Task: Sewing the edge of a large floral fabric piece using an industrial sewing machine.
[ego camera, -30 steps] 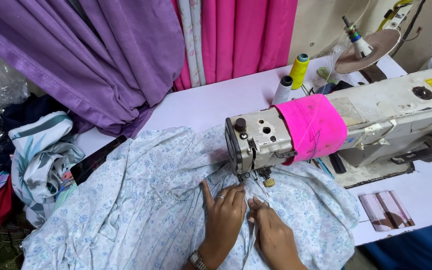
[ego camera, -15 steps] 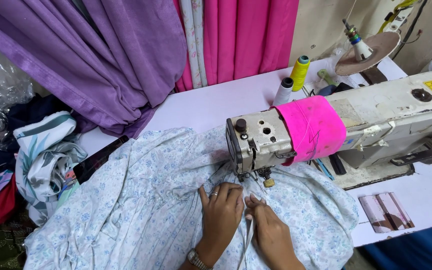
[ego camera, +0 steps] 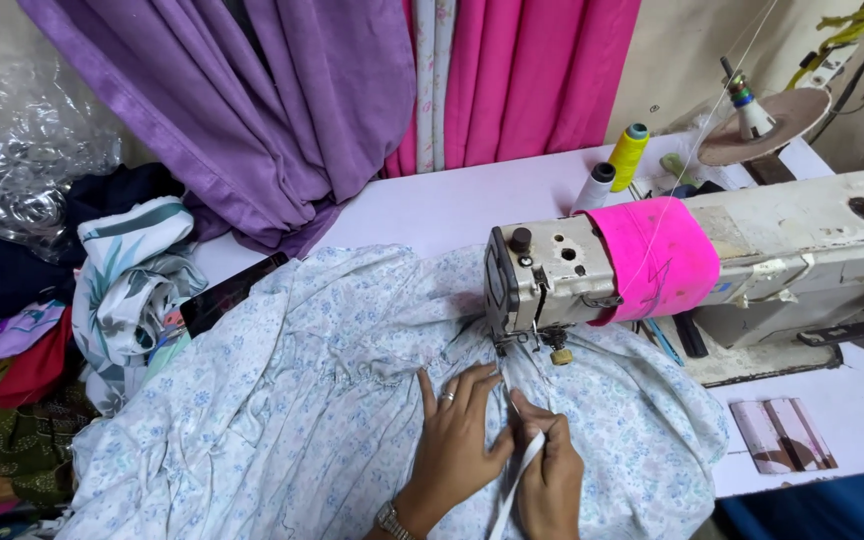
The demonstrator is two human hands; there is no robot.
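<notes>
Two hands work a pale blue flowered cloth (ego camera: 282, 400), gathered and rumpled across the near desk (ego camera: 452, 205) under the sewing machine (ego camera: 592, 275). Left hand (ego camera: 457, 435) lies flat, fingers spread on it; right hand (ego camera: 550, 470) pinches a white strip (ego camera: 512, 485).

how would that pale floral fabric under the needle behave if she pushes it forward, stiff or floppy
Probably floppy: the floral fabric lies in gathers and soft folds and drapes off the table edge. It looks thin and light, so it would likely bunch rather than slide flat. That may be why the left hand presses it flat while the right hand pinches the white strip.
</notes>
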